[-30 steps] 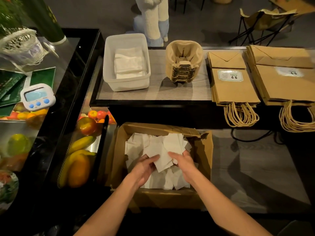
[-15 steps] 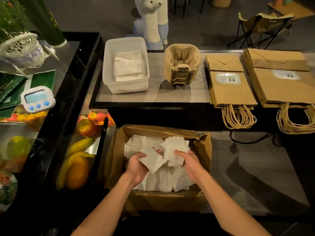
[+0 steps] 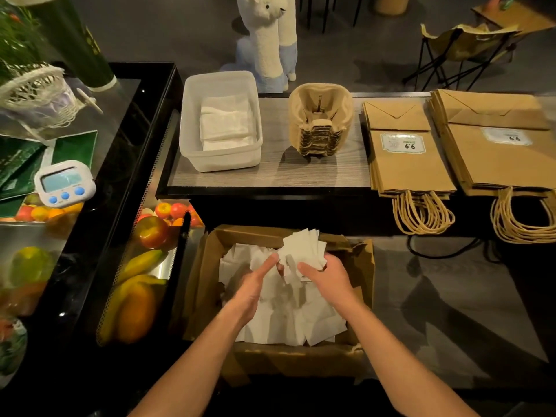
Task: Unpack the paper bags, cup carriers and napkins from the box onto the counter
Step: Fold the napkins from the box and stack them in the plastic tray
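Note:
An open cardboard box [image 3: 364,267] sits low in front of me, holding several loose white napkins [image 3: 288,322]. My right hand [image 3: 329,279] grips a raised bunch of napkins [image 3: 304,248] over the box. My left hand [image 3: 254,285] reaches in with straight fingers touching that bunch from the left. On the counter [image 3: 270,176] behind stand a white tub [image 3: 191,124] with folded napkins [image 3: 225,123], a stack of cup carriers [image 3: 320,121], and two piles of brown paper bags, smaller [image 3: 403,164] and larger [image 3: 496,158].
Left of the box is a display case with bananas and apples [image 3: 144,266]. A white timer [image 3: 64,182] sits on the black ledge at left. A plush alpaca [image 3: 267,34] and a folding chair [image 3: 463,46] stand beyond the counter.
Both hands have gathered napkins and lifted them; the bunch now sits higher in my right hand. My left hand let go of its napkin and straightened its fingers.

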